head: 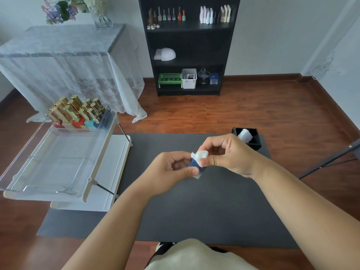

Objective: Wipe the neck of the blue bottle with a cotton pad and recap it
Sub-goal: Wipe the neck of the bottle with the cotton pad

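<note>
Blue bottle (195,164) sits pinched in the left hand (171,172), held above the grey mat (214,201). The right hand (226,154) grips a white pad (199,155), folded over the bottle's top, so the neck is covered. This looks like the wiping step. Next comes recapping, which calls for setting the pad aside and finding the cap (I cannot see it anywhere; it may be hidden in a palm)
</note>
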Demonstrator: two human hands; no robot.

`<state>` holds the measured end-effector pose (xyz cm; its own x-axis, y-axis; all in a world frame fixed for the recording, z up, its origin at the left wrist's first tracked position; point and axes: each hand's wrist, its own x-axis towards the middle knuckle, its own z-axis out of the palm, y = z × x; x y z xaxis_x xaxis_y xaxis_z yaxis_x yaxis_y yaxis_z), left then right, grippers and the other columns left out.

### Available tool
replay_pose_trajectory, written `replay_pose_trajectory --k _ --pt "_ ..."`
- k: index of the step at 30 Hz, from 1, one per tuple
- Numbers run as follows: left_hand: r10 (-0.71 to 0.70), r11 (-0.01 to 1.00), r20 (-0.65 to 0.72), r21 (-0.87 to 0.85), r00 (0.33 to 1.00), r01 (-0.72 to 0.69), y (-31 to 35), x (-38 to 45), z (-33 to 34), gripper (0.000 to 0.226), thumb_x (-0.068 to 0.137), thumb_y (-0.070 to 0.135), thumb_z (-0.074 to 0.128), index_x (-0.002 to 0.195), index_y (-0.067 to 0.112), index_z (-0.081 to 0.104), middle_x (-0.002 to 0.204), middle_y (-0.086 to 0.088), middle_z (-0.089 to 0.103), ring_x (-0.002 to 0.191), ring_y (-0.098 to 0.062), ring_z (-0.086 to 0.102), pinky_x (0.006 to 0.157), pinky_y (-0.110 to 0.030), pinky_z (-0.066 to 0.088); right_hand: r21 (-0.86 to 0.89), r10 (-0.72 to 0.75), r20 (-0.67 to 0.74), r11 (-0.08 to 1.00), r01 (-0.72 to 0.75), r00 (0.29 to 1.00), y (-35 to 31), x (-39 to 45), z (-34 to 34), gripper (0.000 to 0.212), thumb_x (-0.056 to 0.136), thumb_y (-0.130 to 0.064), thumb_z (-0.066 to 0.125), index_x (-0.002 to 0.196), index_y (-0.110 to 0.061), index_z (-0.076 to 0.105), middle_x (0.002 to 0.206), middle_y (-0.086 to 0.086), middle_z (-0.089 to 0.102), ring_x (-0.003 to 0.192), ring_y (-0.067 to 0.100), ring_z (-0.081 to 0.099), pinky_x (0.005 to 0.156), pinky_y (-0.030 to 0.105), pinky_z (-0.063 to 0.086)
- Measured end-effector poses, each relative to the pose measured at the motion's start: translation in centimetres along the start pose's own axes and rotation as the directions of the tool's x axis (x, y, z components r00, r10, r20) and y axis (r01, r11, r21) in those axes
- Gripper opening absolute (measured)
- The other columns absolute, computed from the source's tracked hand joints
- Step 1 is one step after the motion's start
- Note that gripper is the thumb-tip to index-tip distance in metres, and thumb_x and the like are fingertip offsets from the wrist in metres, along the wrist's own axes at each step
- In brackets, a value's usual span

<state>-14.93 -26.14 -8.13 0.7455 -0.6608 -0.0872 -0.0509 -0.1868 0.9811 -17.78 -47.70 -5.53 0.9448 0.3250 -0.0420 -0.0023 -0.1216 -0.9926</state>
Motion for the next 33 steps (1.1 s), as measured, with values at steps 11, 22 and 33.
replay_pose_trajectory --k 11,22,33 --pt "0.276 0.888 -0.336 0.448 0.901 -0.106 -0.4 -0.1 1.3 0.013 0.079 0.019 0.081 0.086 0.02 0.069 0.073 0.01 0.07 0.07 -0.006 0.064 0.065 -0.019 0.05 -0.044 0.065 -0.306 0.996 -0.082 0.95 1.2 1.2 1.5 0.008 0.076 -0.026 0.081 0.081 -0.021 0.077 0.086 -0.003 0.078 0.085 0.015 0.072 0.082 0.025 0.056" --pt "0.536 0.601 -0.332 0.796 0.776 -0.074 -1.4 0.1 2.2 0.015 0.077 0.013 0.082 0.083 0.008 0.07 0.073 -0.001 0.068 0.062 -0.022 0.063 0.064 -0.018 0.041 0.022 0.231 -0.481 0.968 -0.251 0.846 2.1 2.5 3.5 0.013 0.078 -0.032 0.078 0.075 -0.02 0.076 0.077 -0.002 0.076 0.073 0.013 0.069 0.076 0.03 0.054" --pt "0.025 1.0 -0.102 0.017 0.994 -0.023 -0.6 0.0 -0.6 0.014 0.08 0.033 0.076 0.092 0.027 0.074 0.086 0.004 0.079 0.079 -0.024 0.073 0.077 -0.034 0.057 -0.117 -0.018 -0.059 0.993 0.011 0.998 0.2 1.0 0.6 0.002 0.084 -0.027 0.073 0.085 -0.028 0.074 0.084 -0.01 0.075 0.078 0.006 0.067 0.076 0.02 0.051"
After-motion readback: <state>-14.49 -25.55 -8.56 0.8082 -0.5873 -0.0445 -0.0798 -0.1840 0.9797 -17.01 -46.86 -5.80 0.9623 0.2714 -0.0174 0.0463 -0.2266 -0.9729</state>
